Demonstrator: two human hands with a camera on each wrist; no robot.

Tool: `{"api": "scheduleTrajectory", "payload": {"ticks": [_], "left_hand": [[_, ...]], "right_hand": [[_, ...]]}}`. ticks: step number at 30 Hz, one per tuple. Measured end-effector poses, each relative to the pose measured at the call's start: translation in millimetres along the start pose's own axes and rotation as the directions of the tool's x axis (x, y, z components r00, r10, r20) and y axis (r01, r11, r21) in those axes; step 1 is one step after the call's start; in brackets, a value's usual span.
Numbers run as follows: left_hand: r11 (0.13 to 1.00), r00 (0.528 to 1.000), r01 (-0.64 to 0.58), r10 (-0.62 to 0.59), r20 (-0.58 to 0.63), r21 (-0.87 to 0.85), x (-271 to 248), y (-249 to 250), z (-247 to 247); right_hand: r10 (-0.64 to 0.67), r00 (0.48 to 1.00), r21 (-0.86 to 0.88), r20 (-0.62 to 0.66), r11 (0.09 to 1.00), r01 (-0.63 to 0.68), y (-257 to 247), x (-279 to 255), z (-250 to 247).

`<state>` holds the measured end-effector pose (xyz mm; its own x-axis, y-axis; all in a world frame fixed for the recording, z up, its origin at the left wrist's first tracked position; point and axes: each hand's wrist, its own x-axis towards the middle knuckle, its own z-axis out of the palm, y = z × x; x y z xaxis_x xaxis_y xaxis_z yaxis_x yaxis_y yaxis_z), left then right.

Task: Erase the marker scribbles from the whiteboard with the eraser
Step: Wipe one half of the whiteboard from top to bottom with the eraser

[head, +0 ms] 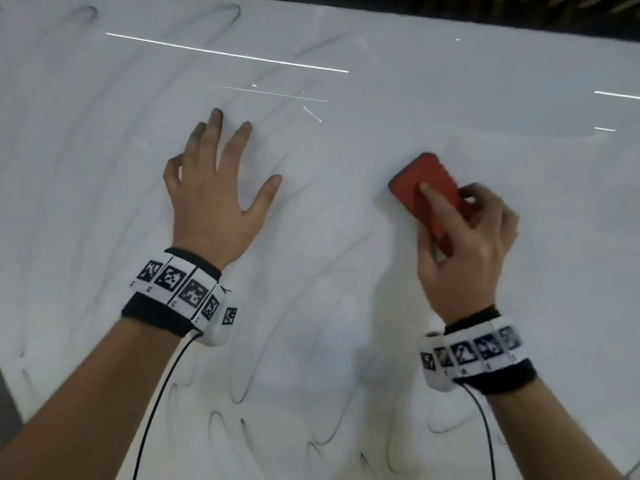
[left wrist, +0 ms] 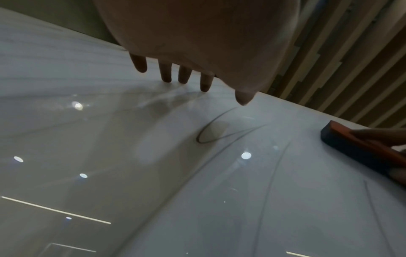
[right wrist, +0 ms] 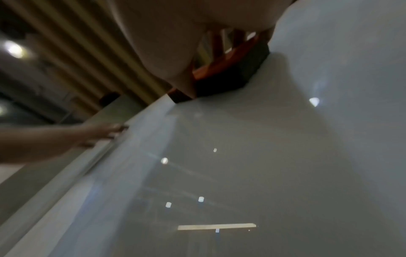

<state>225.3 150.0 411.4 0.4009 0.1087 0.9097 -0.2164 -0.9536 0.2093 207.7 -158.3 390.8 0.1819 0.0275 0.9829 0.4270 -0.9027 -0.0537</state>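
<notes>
Gripping eraser [head: 427, 192] on whiteboard [head: 346, 271]: right hand [head: 464, 251].

Eraser [head: 427, 192] partly hidden under right hand [head: 464, 251]; scribbles [head: 242, 393] blurred.

Left hand [head: 211, 199] only obstacle on whiteboard [head: 450, 98].

An indoor room that looks like an office or meeting space, though the exact kind cannot be told. A large glossy whiteboard [head: 381, 98] fills nearly the whole head view, with faint grey marker scribbles [head: 239, 389] across it. Its shiny surface mirrors long strip lights [head: 225, 53] and small round ceiling lamps [left wrist: 246, 155]. Beyond the board's far edge, both wrist views show a wall of vertical brown and beige slats [left wrist: 342, 52].
</notes>
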Motion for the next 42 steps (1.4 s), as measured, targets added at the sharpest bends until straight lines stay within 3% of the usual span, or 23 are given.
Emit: {"api": "scheduleTrajectory", "payload": {"ticks": [2,3,5,6,7,10,11,13,14,15,18,19,20,23,24,26,27,30,31,32,36,39,42], "left_hand": [[1.000,1.000,-0.009,0.009,-0.016,0.018,1,-2,4],[0.999,1.000,-0.018,0.019,-0.017,0.033,1,-3,6],[0.998,0.999,-0.032,0.032,-0.007,0.054,1,-5,10],[0.998,0.999,-0.034,0.035,-0.007,0.061,1,-7,11],[0.997,0.999,-0.037,0.038,-0.010,0.066,1,-7,11],[0.997,0.999,-0.038,0.039,-0.016,0.063,0,-8,12],[0.998,0.999,-0.034,0.035,-0.017,0.051,0,-8,13],[0.999,0.999,-0.029,0.030,-0.028,0.038,-1,-9,14],[0.999,0.999,-0.031,0.032,-0.036,0.045,-2,-9,15],[0.998,0.998,-0.036,0.038,-0.042,0.054,-1,-9,15],[0.996,0.998,-0.043,0.047,-0.050,0.072,1,-9,16],[0.996,0.997,-0.047,0.051,-0.051,0.077,1,-10,16],[0.995,0.997,-0.053,0.058,-0.056,0.082,1,-11,16],[0.994,0.996,-0.073,0.077,-0.054,0.082,1,-14,14],[0.994,0.996,-0.074,0.078,-0.047,0.080,1,-14,13],[0.993,0.996,-0.076,0.079,-0.036,0.088,1,-14,12],[0.992,0.996,-0.079,0.083,-0.031,0.093,1,-15,12],[0.993,0.996,-0.086,0.089,-0.027,0.076,2,-16,10],[0.995,0.996,-0.084,0.085,-0.029,0.057,3,-15,9],[0.997,0.997,-0.074,0.075,-0.030,0.034,4,-15,8],[0.996,0.998,-0.052,0.049,-0.044,-0.069,4,-14,3],[0.995,0.998,-0.056,0.053,-0.041,-0.087,4,-14,0],[0.994,0.998,-0.059,0.056,-0.024,-0.095,5,-16,0]], "right_hand": [[-0.157,0.979,-0.002,0.133,0.987,0.158,-7,-42,14],[-0.292,0.923,0.024,0.250,0.955,0.296,-9,-70,19],[-0.506,0.718,0.107,0.478,0.845,0.524,-7,-103,18],[-0.546,0.646,0.139,0.533,0.810,0.569,-4,-96,15],[-0.549,0.647,0.139,0.529,0.808,0.572,-1,-78,11],[-0.322,0.901,0.011,0.290,0.943,0.334,3,-2,-2],[-0.218,0.957,-0.015,0.193,0.974,0.225,5,17,-6],[-0.109,0.988,-0.011,0.111,0.994,0.111,-3,19,-3],[-0.143,0.977,0.017,0.159,0.990,0.142,-9,2,3],[-0.233,0.935,0.058,0.266,0.972,0.226,-16,-23,11],[-0.523,0.643,0.178,0.559,0.833,0.523,-24,-76,21],[-0.531,0.621,0.193,0.577,0.827,0.528,-22,-65,19],[-0.507,0.674,0.180,0.538,0.849,0.496,-20,-46,17],[-0.267,0.920,0.066,0.288,0.964,0.259,-22,17,5],[-0.201,0.954,0.040,0.224,0.979,0.197,-23,25,5],[-0.205,0.955,0.037,0.215,0.979,0.202,-29,10,15],[-0.294,0.908,0.075,0.299,0.956,0.285,-32,-10,21],[-0.581,0.582,0.217,0.569,0.789,0.575,-35,-52,31],[-0.592,0.537,0.241,0.601,0.774,0.585,-35,-39,30],[-0.575,0.562,0.230,0.594,0.791,0.567,-38,-16,30],[-0.368,0.876,0.014,0.313,0.923,0.384,-65,122,22],[-0.263,0.949,-0.097,0.177,0.954,0.282,-85,189,22],[-0.212,0.972,-0.074,0.106,0.973,0.220,-96,166,39]]}}
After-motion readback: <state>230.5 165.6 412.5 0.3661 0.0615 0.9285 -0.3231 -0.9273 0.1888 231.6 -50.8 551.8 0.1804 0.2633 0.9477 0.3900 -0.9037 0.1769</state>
